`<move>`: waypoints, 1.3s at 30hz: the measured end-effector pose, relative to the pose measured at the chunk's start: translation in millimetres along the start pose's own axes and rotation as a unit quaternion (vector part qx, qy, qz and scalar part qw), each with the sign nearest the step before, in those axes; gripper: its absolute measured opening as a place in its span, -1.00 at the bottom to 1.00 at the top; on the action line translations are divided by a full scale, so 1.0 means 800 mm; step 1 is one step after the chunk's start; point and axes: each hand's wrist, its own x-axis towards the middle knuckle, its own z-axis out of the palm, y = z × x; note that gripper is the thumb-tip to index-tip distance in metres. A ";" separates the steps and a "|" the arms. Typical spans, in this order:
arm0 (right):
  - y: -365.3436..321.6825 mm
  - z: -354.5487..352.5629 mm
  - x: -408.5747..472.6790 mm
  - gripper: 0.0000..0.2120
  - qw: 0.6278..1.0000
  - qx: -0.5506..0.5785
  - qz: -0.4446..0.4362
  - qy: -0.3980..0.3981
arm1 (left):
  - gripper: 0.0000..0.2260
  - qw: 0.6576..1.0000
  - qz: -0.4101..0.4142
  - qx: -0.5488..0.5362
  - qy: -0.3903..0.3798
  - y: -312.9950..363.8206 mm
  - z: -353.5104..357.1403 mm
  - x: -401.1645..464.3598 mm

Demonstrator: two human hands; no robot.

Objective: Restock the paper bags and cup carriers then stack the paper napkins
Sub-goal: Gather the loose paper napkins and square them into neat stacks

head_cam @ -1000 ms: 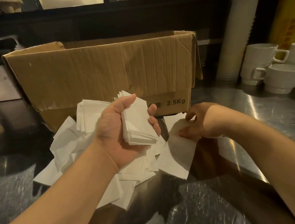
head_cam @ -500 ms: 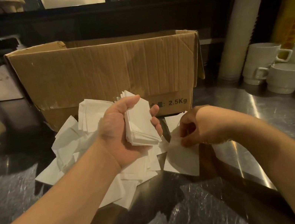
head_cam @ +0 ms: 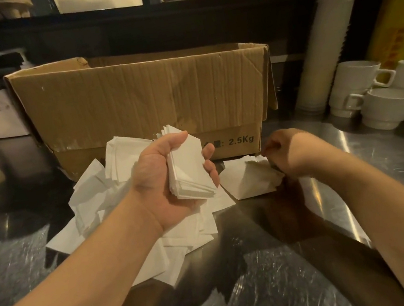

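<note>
Dim warm light, glare streaks on the steel counter [head_cam: 287, 299], edges bowed.

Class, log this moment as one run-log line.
left hand: holds napkin stack | right hand: pinches loose napkin | pile: unsorted, before box

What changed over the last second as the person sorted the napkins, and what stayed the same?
The right hand pinches a single napkin and has drawn it up off the counter, so it now hangs crumpled. The left hand keeps gripping the napkin stack. The loose napkins and cardboard box have not moved.
</note>
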 end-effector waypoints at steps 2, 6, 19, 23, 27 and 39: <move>0.000 -0.005 -0.008 -0.70 0.996 0.065 -0.059 -0.025 | -0.56 1.000 0.001 0.000 0.001 0.000 0.000 0.000; -0.009 -0.005 -0.030 -0.35 0.973 -0.055 -0.154 -0.160 | -0.57 1.000 0.002 0.010 0.002 0.001 -0.002 0.000; -0.016 0.024 -0.012 -0.68 0.966 0.255 -0.037 0.032 | -0.56 1.000 0.004 0.022 -0.002 0.000 -0.005 0.003; -0.007 0.017 -0.004 -0.73 0.969 0.238 -0.011 0.059 | -0.52 1.000 0.003 0.021 -0.004 0.000 -0.005 0.004; -0.002 0.015 -0.003 -0.53 0.984 0.127 -0.026 0.125 | -0.56 1.000 0.004 0.023 0.001 -0.001 -0.005 0.004; -0.041 0.040 -0.037 -0.86 0.973 -0.104 -0.188 -0.084 | -0.55 1.000 0.007 0.024 -0.005 0.000 -0.006 0.004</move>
